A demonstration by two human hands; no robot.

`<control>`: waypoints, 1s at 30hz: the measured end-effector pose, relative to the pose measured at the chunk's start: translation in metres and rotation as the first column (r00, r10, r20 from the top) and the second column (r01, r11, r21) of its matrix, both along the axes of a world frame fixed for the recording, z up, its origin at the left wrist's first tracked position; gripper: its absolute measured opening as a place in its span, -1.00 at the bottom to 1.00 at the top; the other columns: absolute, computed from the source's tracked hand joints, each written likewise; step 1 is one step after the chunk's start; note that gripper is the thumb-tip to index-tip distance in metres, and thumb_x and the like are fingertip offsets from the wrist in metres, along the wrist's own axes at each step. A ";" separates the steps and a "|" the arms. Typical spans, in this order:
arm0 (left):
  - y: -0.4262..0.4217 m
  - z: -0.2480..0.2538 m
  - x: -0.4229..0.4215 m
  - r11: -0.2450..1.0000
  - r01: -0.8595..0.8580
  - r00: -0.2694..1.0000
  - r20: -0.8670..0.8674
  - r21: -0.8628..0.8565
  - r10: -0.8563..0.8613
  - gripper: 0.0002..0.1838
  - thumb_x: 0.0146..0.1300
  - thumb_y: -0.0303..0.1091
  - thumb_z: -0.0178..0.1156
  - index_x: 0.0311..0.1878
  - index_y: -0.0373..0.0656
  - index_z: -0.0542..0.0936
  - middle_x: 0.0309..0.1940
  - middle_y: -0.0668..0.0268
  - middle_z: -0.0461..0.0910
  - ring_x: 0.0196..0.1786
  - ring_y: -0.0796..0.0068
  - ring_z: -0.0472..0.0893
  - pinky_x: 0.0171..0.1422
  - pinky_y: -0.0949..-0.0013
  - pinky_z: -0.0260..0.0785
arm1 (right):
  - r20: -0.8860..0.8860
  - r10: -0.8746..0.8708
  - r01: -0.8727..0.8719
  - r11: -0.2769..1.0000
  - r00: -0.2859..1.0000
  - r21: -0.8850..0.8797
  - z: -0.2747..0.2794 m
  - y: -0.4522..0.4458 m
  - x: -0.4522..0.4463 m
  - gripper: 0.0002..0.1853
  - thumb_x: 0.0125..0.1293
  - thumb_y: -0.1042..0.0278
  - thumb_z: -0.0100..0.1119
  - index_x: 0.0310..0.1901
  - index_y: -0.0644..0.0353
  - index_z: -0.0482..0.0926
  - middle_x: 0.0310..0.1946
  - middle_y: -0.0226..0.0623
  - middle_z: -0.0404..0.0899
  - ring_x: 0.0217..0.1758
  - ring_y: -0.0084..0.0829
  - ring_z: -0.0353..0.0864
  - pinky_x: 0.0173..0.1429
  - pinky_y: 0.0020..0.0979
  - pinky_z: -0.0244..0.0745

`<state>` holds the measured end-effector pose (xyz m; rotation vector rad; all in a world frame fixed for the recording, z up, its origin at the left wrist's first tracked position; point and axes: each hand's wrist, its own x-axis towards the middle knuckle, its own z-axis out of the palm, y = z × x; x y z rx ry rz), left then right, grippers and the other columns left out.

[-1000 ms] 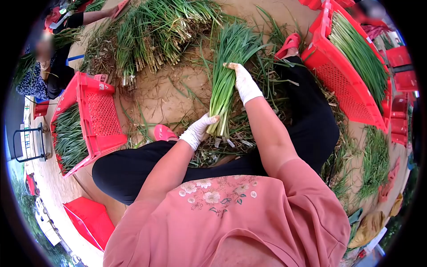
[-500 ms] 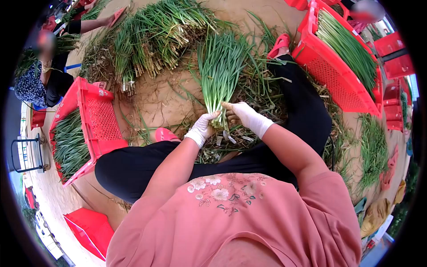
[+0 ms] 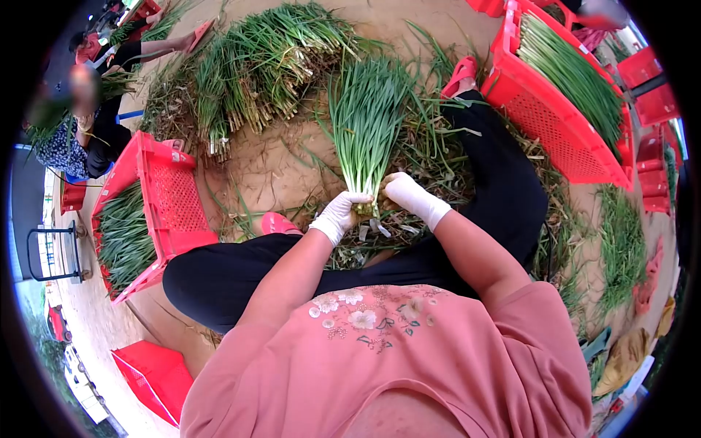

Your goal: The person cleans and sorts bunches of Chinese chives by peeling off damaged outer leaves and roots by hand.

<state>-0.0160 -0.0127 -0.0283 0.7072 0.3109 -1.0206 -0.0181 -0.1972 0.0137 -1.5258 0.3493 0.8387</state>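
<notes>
- Left hand, gloved in white, and its grip is wrapped firmly round the root end of the green onion bunch!
- Right hand right there at the roots, fingers curled; whether it's pinching anything, I can't tell.
- The bunch sits out front between the knees, leaves fanning away.
- Beyond it, leftward, a big onion heap on the floor.
- Red crates flank the person: left crate, right crate, both loaded with greens!

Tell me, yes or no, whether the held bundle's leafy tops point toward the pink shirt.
No, the green bundle has its leaves pointing away from the pink shirt, its pale ends at the left hand.
</notes>
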 end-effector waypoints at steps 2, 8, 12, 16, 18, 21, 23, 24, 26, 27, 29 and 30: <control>-0.007 -0.001 -0.001 0.997 -0.030 0.999 -0.043 -0.065 0.027 -0.61 0.01 -0.58 0.12 -0.01 -0.26 0.48 -0.20 0.17 0.57 -0.15 0.27 0.56 0.09 0.11 0.37 | -0.162 -0.089 0.086 0.996 0.983 -0.024 0.013 0.000 -0.001 -0.75 0.18 0.32 0.21 -0.23 0.33 0.50 -0.43 -0.30 0.55 -0.49 -0.49 0.56 -0.44 -0.48 0.53; -0.002 -0.012 0.002 1.000 -0.007 0.997 -0.083 -0.025 0.005 -0.61 -0.06 -0.51 0.13 -0.06 -0.26 0.49 -0.23 0.14 0.58 -0.15 0.20 0.56 0.12 0.09 0.34 | -0.284 -0.133 0.185 0.969 0.950 0.165 -0.001 -0.007 -0.001 -0.82 0.18 0.42 0.16 -0.22 0.32 0.52 -0.40 -0.28 0.57 -0.44 -0.38 0.59 -0.38 -0.42 0.54; 0.002 0.000 0.004 0.997 -0.010 0.995 -0.097 0.073 0.018 -0.59 -0.08 -0.45 0.14 -0.06 -0.28 0.50 -0.23 0.12 0.59 -0.16 0.17 0.56 0.10 -0.03 0.34 | -0.340 -0.155 0.230 0.954 0.927 0.191 -0.014 -0.010 0.001 -0.89 0.15 0.48 0.16 -0.29 0.31 0.56 -0.32 -0.23 0.56 -0.33 -0.34 0.59 -0.34 -0.37 0.54; -0.004 0.014 0.002 0.995 -0.029 0.994 -0.099 0.094 0.038 -0.63 -0.07 -0.51 0.12 -0.09 -0.28 0.51 -0.30 0.15 0.59 -0.23 0.19 0.58 0.06 -0.05 0.38 | -0.264 -0.285 0.320 0.943 0.921 0.096 -0.012 0.002 -0.003 -0.90 0.09 0.49 0.20 -0.35 0.30 0.57 -0.45 -0.29 0.56 -0.48 -0.38 0.58 -0.49 -0.45 0.41; -0.004 0.013 0.002 0.992 0.032 0.997 -0.067 0.122 -0.024 -0.65 -0.07 -0.56 0.11 -0.11 -0.27 0.50 -0.32 0.17 0.58 -0.27 0.22 0.58 0.03 0.01 0.42 | -0.130 -0.189 0.197 0.979 0.973 0.053 -0.016 0.002 -0.004 -0.90 0.05 0.50 0.21 -0.36 0.30 0.56 -0.53 -0.31 0.56 -0.56 -0.41 0.56 -0.56 -0.45 0.35; -0.012 0.005 -0.003 0.986 -0.040 0.996 -0.077 0.161 0.052 -0.74 -0.10 -0.59 0.13 -0.25 -0.28 0.50 -0.44 0.18 0.54 -0.39 0.23 0.56 -0.14 0.11 0.46 | -0.072 -0.296 0.292 0.955 0.953 -0.059 -0.016 0.012 -0.005 -0.79 0.04 0.36 0.28 -0.34 0.31 0.55 -0.56 -0.27 0.55 -0.58 -0.49 0.53 -0.50 -0.46 0.41; -0.014 0.008 -0.003 0.974 -0.089 0.992 -0.070 0.209 0.105 -0.84 -0.12 -0.60 0.14 -0.37 -0.30 0.50 -0.53 0.17 0.51 -0.48 0.22 0.53 -0.28 0.18 0.44 | 0.055 -0.284 0.289 0.934 0.957 -0.212 -0.021 0.014 -0.003 -0.78 0.05 0.34 0.27 -0.33 0.32 0.56 -0.55 -0.25 0.56 -0.56 -0.47 0.54 -0.48 -0.45 0.42; -0.015 0.006 -0.004 0.974 -0.086 0.992 -0.069 0.208 0.103 -0.84 -0.12 -0.60 0.14 -0.37 -0.30 0.50 -0.53 0.17 0.51 -0.48 0.22 0.53 -0.28 0.18 0.44 | 0.174 -0.250 0.298 0.885 0.952 -0.357 -0.024 0.014 -0.003 -0.76 0.05 0.33 0.26 -0.32 0.34 0.56 -0.53 -0.23 0.57 -0.54 -0.46 0.55 -0.46 -0.44 0.43; -0.016 0.002 -0.005 0.966 -0.100 0.990 -0.069 0.239 0.119 -0.84 -0.12 -0.60 0.14 -0.37 -0.31 0.50 -0.52 0.16 0.51 -0.47 0.22 0.53 -0.27 0.18 0.45 | 0.178 -0.191 0.245 0.896 0.965 -0.371 -0.030 0.011 0.000 -0.72 0.07 0.31 0.23 -0.26 0.35 0.55 -0.53 -0.22 0.58 -0.55 -0.41 0.56 -0.43 -0.40 0.45; -0.016 0.003 -0.005 0.966 -0.098 0.991 -0.067 0.239 0.118 -0.84 -0.12 -0.60 0.14 -0.37 -0.31 0.50 -0.52 0.16 0.51 -0.47 0.22 0.53 -0.27 0.18 0.45 | 0.182 -0.150 0.215 0.881 0.972 -0.421 -0.030 0.011 0.001 -0.71 0.07 0.30 0.22 -0.24 0.35 0.55 -0.50 -0.20 0.59 -0.49 -0.39 0.57 -0.37 -0.40 0.46; -0.015 0.003 -0.004 0.967 -0.071 0.989 -0.106 0.244 0.100 -0.83 -0.12 -0.61 0.14 -0.36 -0.31 0.49 -0.52 0.16 0.51 -0.45 0.23 0.53 -0.26 0.19 0.45 | 0.184 -0.110 0.186 0.863 0.977 -0.469 -0.032 0.011 0.000 -0.70 0.08 0.29 0.20 -0.22 0.36 0.55 -0.46 -0.18 0.60 -0.44 -0.36 0.59 -0.32 -0.39 0.46; -0.013 -0.003 -0.003 0.967 -0.071 0.989 -0.105 0.244 0.099 -0.83 -0.12 -0.61 0.14 -0.36 -0.31 0.49 -0.52 0.16 0.51 -0.45 0.23 0.53 -0.26 0.19 0.45 | 0.211 -0.118 0.204 0.868 0.970 -0.452 -0.021 0.013 -0.003 -0.71 0.09 0.30 0.19 -0.22 0.35 0.54 -0.44 -0.17 0.59 -0.39 -0.37 0.58 -0.26 -0.40 0.45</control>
